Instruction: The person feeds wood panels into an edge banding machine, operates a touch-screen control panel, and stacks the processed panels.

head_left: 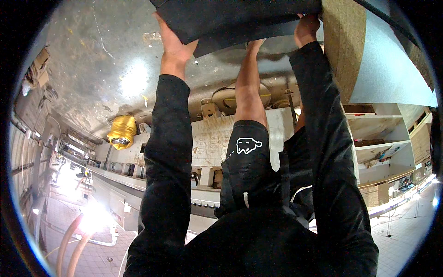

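Observation:
Stretched out ahead of me, both arms reach to a wide, flat black panel (240, 21) at the top of the head view. My left hand (174, 42) grips its left end, thumb side up along the edge and the other fingers hidden beneath. At the right end, my right hand (308, 30) is curled round the panel's near corner. A lower black strip shows under the upper face; whether it is a second sheet or the same piece I cannot tell. The far side of the panel runs out of the picture.
Grey concrete floor (115, 51) lies to the left. A yellow bag (122, 132) rests by a long machine at left. Close to my right arm stand a stack of boards (344, 51), a pale blue sheet (387, 69) and a white shelf unit (383, 147). My leg extends below the panel.

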`<state>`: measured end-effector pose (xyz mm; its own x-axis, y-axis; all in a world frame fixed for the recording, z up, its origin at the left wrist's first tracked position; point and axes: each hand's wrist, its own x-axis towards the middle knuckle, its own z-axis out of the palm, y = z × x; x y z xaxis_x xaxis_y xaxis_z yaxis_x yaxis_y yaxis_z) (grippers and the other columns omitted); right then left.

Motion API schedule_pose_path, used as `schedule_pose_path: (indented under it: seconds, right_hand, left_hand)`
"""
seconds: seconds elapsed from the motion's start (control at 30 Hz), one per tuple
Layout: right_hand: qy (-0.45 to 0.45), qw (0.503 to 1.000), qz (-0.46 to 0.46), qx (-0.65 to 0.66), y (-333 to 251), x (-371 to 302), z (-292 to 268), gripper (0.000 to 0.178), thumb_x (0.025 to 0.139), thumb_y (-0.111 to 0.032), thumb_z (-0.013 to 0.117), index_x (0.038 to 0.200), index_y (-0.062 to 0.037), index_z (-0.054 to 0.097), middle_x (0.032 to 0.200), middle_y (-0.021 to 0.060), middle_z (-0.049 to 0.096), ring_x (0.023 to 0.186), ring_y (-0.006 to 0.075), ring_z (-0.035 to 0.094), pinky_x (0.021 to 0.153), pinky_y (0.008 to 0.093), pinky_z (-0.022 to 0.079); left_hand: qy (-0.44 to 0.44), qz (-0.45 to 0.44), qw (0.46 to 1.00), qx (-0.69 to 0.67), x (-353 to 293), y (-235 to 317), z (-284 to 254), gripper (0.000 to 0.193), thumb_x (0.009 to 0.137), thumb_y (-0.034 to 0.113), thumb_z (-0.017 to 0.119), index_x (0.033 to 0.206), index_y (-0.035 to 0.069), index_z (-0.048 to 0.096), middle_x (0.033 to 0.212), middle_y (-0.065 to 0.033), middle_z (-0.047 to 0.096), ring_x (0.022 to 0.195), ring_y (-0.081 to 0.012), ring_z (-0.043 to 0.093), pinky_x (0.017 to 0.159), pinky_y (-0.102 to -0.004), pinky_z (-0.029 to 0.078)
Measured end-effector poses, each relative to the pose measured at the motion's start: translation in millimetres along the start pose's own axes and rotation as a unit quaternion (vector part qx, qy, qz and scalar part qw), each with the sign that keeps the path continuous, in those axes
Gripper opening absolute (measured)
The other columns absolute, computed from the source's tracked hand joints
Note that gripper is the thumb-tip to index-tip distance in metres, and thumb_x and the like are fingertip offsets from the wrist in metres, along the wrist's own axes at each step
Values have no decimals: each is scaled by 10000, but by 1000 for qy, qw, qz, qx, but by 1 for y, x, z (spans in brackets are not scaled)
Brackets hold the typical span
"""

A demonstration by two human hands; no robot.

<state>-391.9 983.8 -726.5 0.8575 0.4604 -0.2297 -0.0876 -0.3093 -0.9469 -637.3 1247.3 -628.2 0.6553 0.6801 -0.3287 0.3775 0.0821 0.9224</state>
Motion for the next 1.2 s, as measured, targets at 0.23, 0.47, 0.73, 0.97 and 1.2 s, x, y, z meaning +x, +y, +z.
schedule_pose_path:
  seconds: [0.23, 0.47, 0.73, 0.97, 1.2]
  right_hand:
    - [-2, 999, -38, -31, 10, -13, -2, 491, 1037, -209, 547, 1501, -59, 495, 1558, 130, 482, 1436, 305, 451, 1200, 422, 367]
    - [6, 991, -96, -94, 17, -16, -9, 424, 1048, -125, 533, 1464, -46, 555, 1517, 135, 553, 1401, 298, 513, 1182, 393, 397]
    - [13, 972, 63, 227, 21, -3, -1, 408, 1061, -60, 533, 1468, -56, 568, 1515, 89, 575, 1387, 245, 538, 1187, 388, 398]
    - [-21, 997, 4, 72, 21, -12, -1, 459, 1045, 0, 526, 1499, -67, 517, 1509, 65, 569, 1364, 205, 544, 1178, 378, 407]
    - [-29, 998, -13, -53, 46, -33, -13, 549, 952, 112, 604, 1474, -15, 489, 1452, 103, 604, 1348, 232, 552, 1167, 372, 412]
  left_hand:
    - [74, -309, 873, -370, 4, 18, -4, 894, 1001, 835, 362, 1603, 182, 467, 1601, -59, 513, 1459, -320, 477, 1230, -491, 357]
    - [80, -302, 912, -267, -1, 25, -2, 962, 937, 903, 379, 1587, 205, 492, 1601, -64, 514, 1471, -333, 457, 1232, -528, 343]
    - [62, -304, 901, -302, 2, 36, 5, 1005, 902, 935, 391, 1594, 212, 482, 1628, -67, 477, 1481, -348, 441, 1236, -552, 330]
    - [98, -337, 879, -324, 5, 49, 13, 995, 921, 912, 412, 1611, 197, 454, 1627, -74, 473, 1480, -345, 441, 1229, -564, 339]
    - [128, -301, 889, -320, -15, 44, 13, 896, 1000, 836, 363, 1573, 158, 487, 1594, -95, 498, 1449, -349, 465, 1218, -560, 359]
